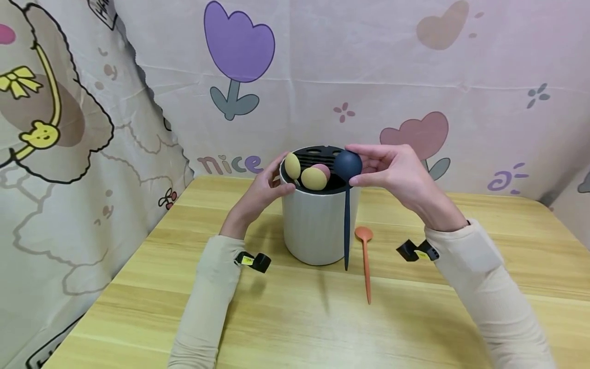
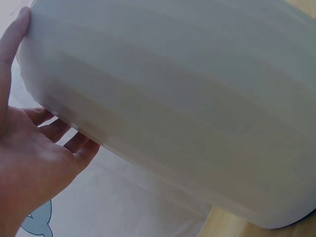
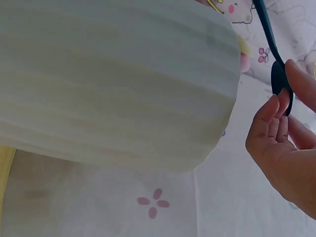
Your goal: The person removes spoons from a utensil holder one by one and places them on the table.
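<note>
A white ribbed utensil holder (image 1: 309, 225) with a black slotted top stands upright on the table. My left hand (image 1: 261, 193) grips its left rim, thumb at the front and fingers round the back. Out of the top poke two yellow utensil heads, one at the left rim (image 1: 292, 165) and one nearer the middle (image 1: 314, 179), with a pink one (image 1: 324, 169) partly hidden behind. My right hand (image 1: 402, 171) pinches a dark blue spoon (image 1: 348, 165) by its bowl. The spoon's handle hangs down in front of the holder's right side, and the right wrist view shows the bowl edge-on between thumb and fingers.
An orange spoon (image 1: 364, 234) lies on the wooden table (image 1: 295, 318) just right of the holder, its handle toward me. Behind the table hangs a printed cloth (image 1: 313, 61), and another patterned cloth (image 1: 69, 215) drapes along the left side.
</note>
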The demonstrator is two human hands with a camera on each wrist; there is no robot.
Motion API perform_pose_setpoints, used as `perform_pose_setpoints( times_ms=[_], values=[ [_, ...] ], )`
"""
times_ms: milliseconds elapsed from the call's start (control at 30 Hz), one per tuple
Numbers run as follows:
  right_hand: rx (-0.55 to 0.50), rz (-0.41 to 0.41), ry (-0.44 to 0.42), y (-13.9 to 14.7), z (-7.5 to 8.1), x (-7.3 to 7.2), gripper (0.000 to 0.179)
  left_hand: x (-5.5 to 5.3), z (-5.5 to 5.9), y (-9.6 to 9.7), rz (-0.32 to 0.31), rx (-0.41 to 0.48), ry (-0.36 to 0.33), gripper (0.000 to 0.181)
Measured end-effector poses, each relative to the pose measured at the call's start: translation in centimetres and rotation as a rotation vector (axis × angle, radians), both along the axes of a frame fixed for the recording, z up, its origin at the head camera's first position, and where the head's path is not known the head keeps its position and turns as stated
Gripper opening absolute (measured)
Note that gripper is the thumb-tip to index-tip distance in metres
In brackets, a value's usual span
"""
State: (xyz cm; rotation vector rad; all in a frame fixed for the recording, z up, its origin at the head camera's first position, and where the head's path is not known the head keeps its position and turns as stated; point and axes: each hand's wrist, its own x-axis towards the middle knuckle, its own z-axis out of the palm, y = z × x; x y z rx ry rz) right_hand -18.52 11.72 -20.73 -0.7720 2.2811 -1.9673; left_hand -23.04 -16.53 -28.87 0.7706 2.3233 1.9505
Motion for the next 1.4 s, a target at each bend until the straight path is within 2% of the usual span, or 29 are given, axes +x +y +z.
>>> perform_pose_setpoints(
  times_ms=[233, 400, 633, 767, 900, 1100, 1400],
  values=[
    [-0.014, -0.026, -0.039, 1.8, -1.8, -0.2, 0.056, 0.0, 0.0, 0.3, -0.004, 0.005, 0.000, 0.127],
    [-0.066, -0.030, -0.069, 3.6, -3.3, 0.0, 0.051, -0.2, -0.2, 0.5, -0.008, 0.007, 0.000, 0.127],
    [-0.071, -0.027, -0.070, 5.4, -4.7, -0.1, 0.047, -0.2, -0.2, 0.6, -0.003, 0.002, -0.015, 0.129],
    [-0.030, -0.034, -0.085, 6.0, -5.3, -0.6, 0.045, -0.1, -0.1, 0.6, 0.005, -0.002, -0.015, 0.129],
    [0.027, -0.039, -0.128, 6.7, -6.6, -1.5, 0.044, -0.1, 0.0, 0.3, 0.001, -0.004, -0.009, 0.128],
    [0.097, -0.030, -0.170, 7.3, -8.8, -3.0, 0.055, 0.0, 0.1, -0.1, 0.007, 0.000, 0.005, 0.127],
    [0.196, -0.022, -0.182, 7.9, -10.8, -3.7, 0.059, -0.1, 0.0, 0.1, -0.004, 0.009, 0.008, 0.127]
  ],
)
